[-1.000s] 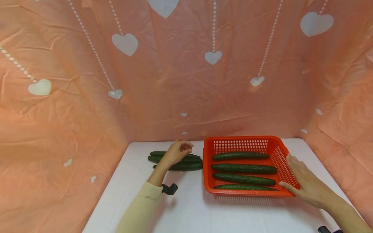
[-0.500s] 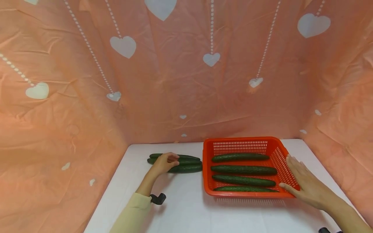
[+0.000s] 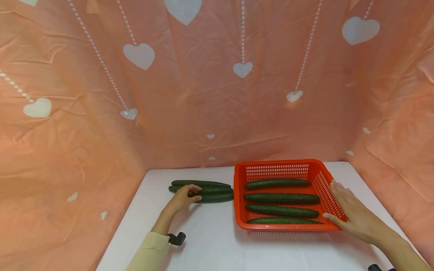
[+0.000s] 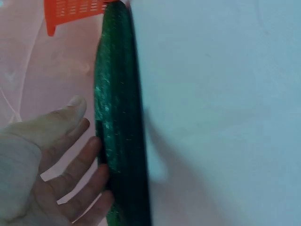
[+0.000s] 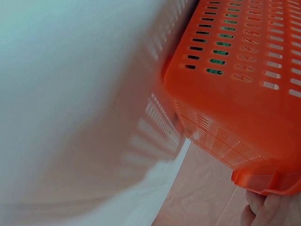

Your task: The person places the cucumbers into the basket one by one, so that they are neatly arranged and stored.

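Three dark green cucumbers lie side by side on the white table, the nearest cucumber [image 3: 218, 198] being the closest to the front. Over their left part is my left hand [image 3: 182, 198], fingers loosely bent and thumb apart. In the left wrist view, the fingertips are right beside a cucumber [image 4: 120, 94], but whether they touch it I cannot tell. My right hand [image 3: 354, 214] rests with straight fingers on the right side of a red plastic basket [image 3: 278, 226]. Several cucumbers lie in rows inside it, such as one long cucumber [image 3: 281, 198].
The white tabletop [image 3: 271, 254] extends in front of the basket. An orange cloth [image 3: 190, 94] with white hearts hangs behind and on both sides. The loose cucumbers' right ends lie close to the basket's left wall.
My left hand has moved left and lower, from above the right part of the loose cucumbers to their left part. My right hand stays at the basket; the cucumbers remain in place.
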Demonstrator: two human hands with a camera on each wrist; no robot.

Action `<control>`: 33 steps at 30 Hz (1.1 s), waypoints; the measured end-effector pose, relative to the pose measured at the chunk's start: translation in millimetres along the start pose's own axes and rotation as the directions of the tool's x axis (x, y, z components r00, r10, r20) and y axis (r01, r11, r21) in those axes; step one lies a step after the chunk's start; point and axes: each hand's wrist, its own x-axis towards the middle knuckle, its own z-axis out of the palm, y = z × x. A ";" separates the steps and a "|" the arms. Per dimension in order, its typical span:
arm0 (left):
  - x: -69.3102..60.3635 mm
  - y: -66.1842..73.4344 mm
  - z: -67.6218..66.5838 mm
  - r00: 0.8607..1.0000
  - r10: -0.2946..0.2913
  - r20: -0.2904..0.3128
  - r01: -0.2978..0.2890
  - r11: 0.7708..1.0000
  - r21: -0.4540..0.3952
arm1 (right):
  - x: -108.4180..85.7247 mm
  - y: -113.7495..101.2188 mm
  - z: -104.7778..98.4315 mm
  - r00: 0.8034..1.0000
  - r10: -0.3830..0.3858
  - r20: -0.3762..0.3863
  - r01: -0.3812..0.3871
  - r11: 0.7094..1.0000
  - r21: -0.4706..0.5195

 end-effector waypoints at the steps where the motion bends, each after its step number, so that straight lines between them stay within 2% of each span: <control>1: -0.2 -1.0 1.1 1.000 0.005 -0.005 -0.005 1.000 0.002 | 0.2 0.0 -0.4 1.000 -0.001 0.001 0.001 1.000 -0.003; 5: 0.1 -5.0 6.3 0.998 0.040 -0.042 -0.039 0.998 0.041 | 1.6 0.2 -2.9 1.000 -0.004 0.004 0.004 1.000 -0.014; 9: -1.2 -11.3 12.2 0.994 0.090 -0.059 -0.081 0.987 0.141 | 2.3 -0.6 -5.8 1.000 0.000 0.011 0.000 1.000 -0.016; 12: -4.3 -14.0 14.2 0.993 0.112 -0.044 -0.101 0.975 0.200 | 1.7 -0.9 -6.2 1.000 0.000 0.015 0.000 1.000 -0.009; 15: -7.1 -14.5 14.4 0.991 0.131 -0.020 -0.124 0.968 0.219 | 1.4 -0.8 -4.7 1.000 -0.008 0.011 0.008 1.000 -0.006; 19: -9.9 -17.2 17.7 0.992 0.127 0.005 -0.124 0.961 0.249 | 1.9 -0.9 -4.1 1.000 -0.011 0.009 0.011 1.000 -0.008; 22: -12.1 -19.9 19.6 0.995 0.104 0.013 -0.104 0.966 0.237 | 3.3 -2.1 -5.4 1.000 -0.003 0.015 0.003 1.000 -0.010; 25: -13.8 -21.2 18.9 0.995 0.095 0.023 -0.098 0.978 0.187 | 2.9 -3.5 -6.6 1.000 0.010 0.026 -0.010 1.000 -0.002; 29: -16.8 -23.0 14.1 0.991 0.115 0.064 -0.121 0.987 0.105 | 1.4 -4.7 -6.1 0.999 0.021 0.036 -0.021 1.000 0.000; 33: -19.8 -26.5 7.8 0.981 0.162 0.106 -0.169 0.983 0.065 | 0.3 -4.6 -5.9 0.999 0.018 0.029 -0.018 1.000 -0.004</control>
